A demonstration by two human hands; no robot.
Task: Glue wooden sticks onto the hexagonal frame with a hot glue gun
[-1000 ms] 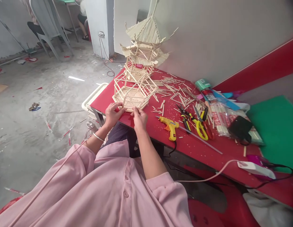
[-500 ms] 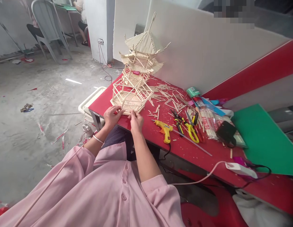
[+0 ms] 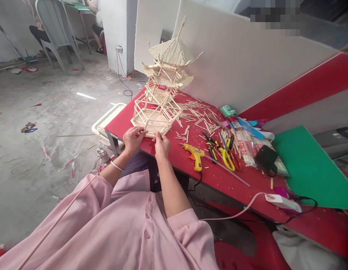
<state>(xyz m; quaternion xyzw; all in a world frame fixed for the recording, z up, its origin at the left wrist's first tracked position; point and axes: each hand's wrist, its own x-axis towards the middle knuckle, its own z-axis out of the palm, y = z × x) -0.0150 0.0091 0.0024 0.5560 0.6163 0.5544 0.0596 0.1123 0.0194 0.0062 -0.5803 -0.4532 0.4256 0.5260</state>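
Note:
A pagoda model (image 3: 174, 56) built of thin pale wooden sticks stands on the red table, with tiered roofs above an open lattice. Its hexagonal base (image 3: 137, 119) faces me at the table's front edge. My left hand (image 3: 133, 138) is closed, thumb and fingers pinching at the left part of the base's front edge. A short way to the right, my right hand (image 3: 162, 145) pinches at the same edge with thumb and forefinger. Any separate small stick between the fingertips is too small to make out.
Loose sticks (image 3: 194, 108) lie scattered right of the model. A yellow glue gun (image 3: 195, 155), yellow-handled scissors (image 3: 227, 159) and pliers (image 3: 210, 146) rest nearer me. Farther right are bagged sticks (image 3: 244, 144), a green board (image 3: 311, 168) and a white power strip (image 3: 283, 202).
Both hands keep their pinch at the base's front edge. The view has shifted very slightly; the model and the tools have not visibly moved on the table.

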